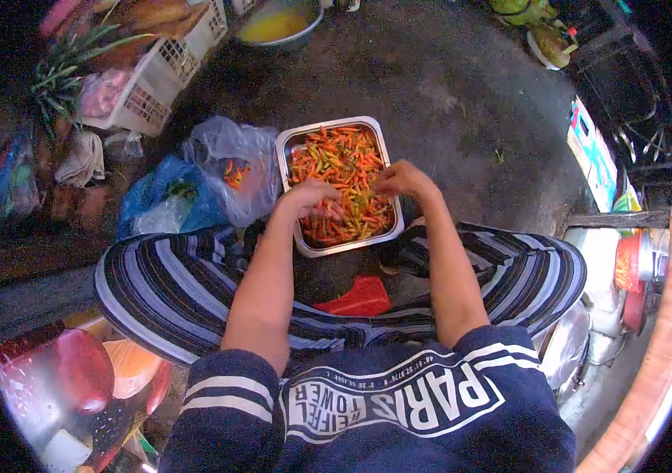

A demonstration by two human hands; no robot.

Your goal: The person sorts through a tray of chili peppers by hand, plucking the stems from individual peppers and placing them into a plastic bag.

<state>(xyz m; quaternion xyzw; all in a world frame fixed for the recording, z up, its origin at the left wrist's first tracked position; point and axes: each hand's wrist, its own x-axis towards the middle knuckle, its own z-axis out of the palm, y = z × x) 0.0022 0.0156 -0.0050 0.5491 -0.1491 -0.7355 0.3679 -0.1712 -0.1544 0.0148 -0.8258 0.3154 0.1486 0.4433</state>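
A rectangular metal tray [288, 146] on the ground between my knees is filled with small red, orange and green chili peppers [340, 162]. My left hand [314, 199] rests on the peppers at the tray's near left, fingers curled into the pile. My right hand [400, 180] hovers over the tray's right side with fingertips pinched together on a chili pepper. Both forearms reach forward over my striped trousers.
A clear plastic bag [233, 162] holding a few peppers and a blue bag [164, 197] lie left of the tray. White baskets [158, 83] with produce stand far left, a bowl [277, 27] of yellow liquid behind. A red item [358, 299] lies between my legs.
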